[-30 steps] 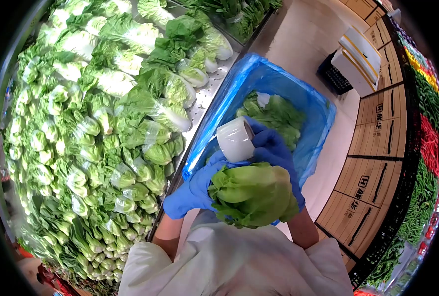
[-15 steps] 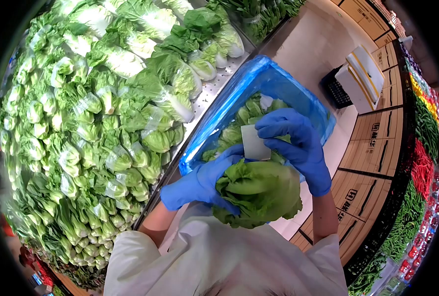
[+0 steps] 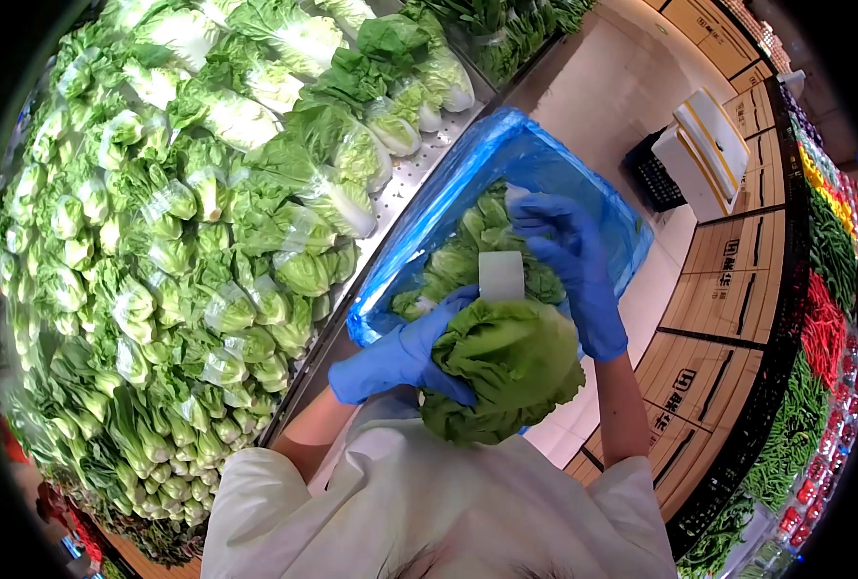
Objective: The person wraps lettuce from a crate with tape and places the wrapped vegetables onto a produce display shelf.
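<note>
My left hand, in a blue glove, is wrapped round the side of a head of lettuce in front of my chest. A white strip stands up from the lettuce's far edge, just beyond my left fingertips. My right hand, also gloved in blue, is off the lettuce and the strip, above the far right part of a crate lined with blue plastic. Its fingers are loosely bent and a little apart, with nothing visible in them. More heads of lettuce lie in the crate.
A sloping display on the left bears Chinese cabbages, bagged greens and bok choy. Beyond the crate, a white foam box and a dark basket stand on the floor. A wood-panelled vegetable stand curves along the right.
My right hand has let go of the white strip and moved up and away over the crate. The strip now stands more upright; my left hand still holds the lettuce, slightly turned.
</note>
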### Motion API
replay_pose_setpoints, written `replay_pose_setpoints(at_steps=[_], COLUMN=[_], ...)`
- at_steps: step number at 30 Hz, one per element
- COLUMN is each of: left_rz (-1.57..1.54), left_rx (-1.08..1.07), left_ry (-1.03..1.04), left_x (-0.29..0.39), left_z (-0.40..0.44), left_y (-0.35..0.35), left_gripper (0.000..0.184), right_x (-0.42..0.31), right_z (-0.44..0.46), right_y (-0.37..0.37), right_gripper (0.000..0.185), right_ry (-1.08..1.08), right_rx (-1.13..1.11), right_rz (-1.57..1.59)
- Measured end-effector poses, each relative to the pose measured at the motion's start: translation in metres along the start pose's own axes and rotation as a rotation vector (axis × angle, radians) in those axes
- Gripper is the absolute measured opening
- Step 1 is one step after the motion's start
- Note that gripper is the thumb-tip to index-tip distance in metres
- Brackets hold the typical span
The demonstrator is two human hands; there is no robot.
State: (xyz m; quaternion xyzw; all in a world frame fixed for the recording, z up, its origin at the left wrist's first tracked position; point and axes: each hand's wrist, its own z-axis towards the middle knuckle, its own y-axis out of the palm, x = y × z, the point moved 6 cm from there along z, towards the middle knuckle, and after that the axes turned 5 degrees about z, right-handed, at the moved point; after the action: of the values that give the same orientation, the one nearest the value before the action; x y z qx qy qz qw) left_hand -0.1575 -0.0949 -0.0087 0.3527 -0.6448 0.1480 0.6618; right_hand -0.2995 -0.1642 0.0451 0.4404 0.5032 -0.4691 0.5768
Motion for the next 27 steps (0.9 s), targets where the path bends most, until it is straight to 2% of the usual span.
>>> replay_pose_setpoints(at_steps=[2, 3, 5, 8, 10, 12, 13, 14, 15, 17, 20, 22, 23, 25, 27], left_rz=[0.075, 0.074, 0.198, 0.367, 0.391, 0.053, -0.061, -0.145, -0.229, -0.337, -0.475, -0.508, -0.486, -0.469, -0.473], left_rx=[0.002, 0.008, 0.111, 0.163, 0.152, 0.229, 0.254, 0.252, 0.252, 0.323, 0.426, 0.475, 0.466, 0.489, 0.523], left_ry=[-0.021, -0.018, 0.035, 0.077, 0.026, -0.01, -0.019, -0.073, -0.127, -0.099, -0.076, -0.175, -0.097, -0.089, -0.077], left_x=[-0.003, 0.0, 0.012, 0.004, 0.008, -0.005, -0.004, -0.003, -0.003, -0.009, -0.012, -0.015, -0.028, -0.026, -0.037], left_z=[0.0, -0.001, -0.004, -0.001, 0.001, 0.003, 0.004, 0.002, 0.0, -0.005, -0.014, -0.018, -0.015, -0.009, -0.002], left_y=[-0.003, -0.002, -0.003, -0.004, 0.002, 0.002, 0.002, 0.002, 0.002, -0.004, -0.016, -0.02, -0.025, -0.027, -0.025], left_gripper=[0.11, 0.11, 0.112, 0.111, 0.11, 0.096, 0.092, 0.091, 0.09, 0.089, 0.085, 0.079, 0.077, 0.078, 0.078], right_x=[0.018, 0.025, 0.047, 0.046, 0.069, 0.073, 0.074, 0.073, 0.076, 0.079, 0.062, 0.015, 0.001, -0.019, -0.04], right_z=[-0.009, -0.013, -0.024, -0.031, -0.03, -0.03, -0.033, -0.036, -0.034, -0.027, -0.04, -0.045, -0.049, -0.051, -0.046], right_y=[-0.021, -0.026, -0.018, -0.004, -0.009, -0.01, -0.012, -0.015, -0.022, -0.053, -0.101, -0.091, -0.088, -0.055, -0.009], right_gripper=[0.019, 0.019, 0.018, 0.018, 0.019, 0.019, 0.024, 0.028, 0.028, 0.029, 0.027, 0.024, 0.024, 0.021, 0.022], right_ry=[0.135, 0.136, 0.311, 0.438, 0.368, 0.297, 0.355, 0.413, 0.414, 0.333, 0.338, 0.381, 0.384, 0.413, 0.41], right_rx=[0.134, 0.128, -0.156, -0.096, -0.059, -0.02, 0.116, 0.252, 0.249, 0.233, 0.429, 0.358, 0.352, 0.002, -0.202], right_rz=[0.198, 0.197, 0.071, 0.226, 0.231, 0.236, 0.272, 0.305, 0.298, 0.3, 0.071, -0.072, -0.089, -0.071, -0.056])
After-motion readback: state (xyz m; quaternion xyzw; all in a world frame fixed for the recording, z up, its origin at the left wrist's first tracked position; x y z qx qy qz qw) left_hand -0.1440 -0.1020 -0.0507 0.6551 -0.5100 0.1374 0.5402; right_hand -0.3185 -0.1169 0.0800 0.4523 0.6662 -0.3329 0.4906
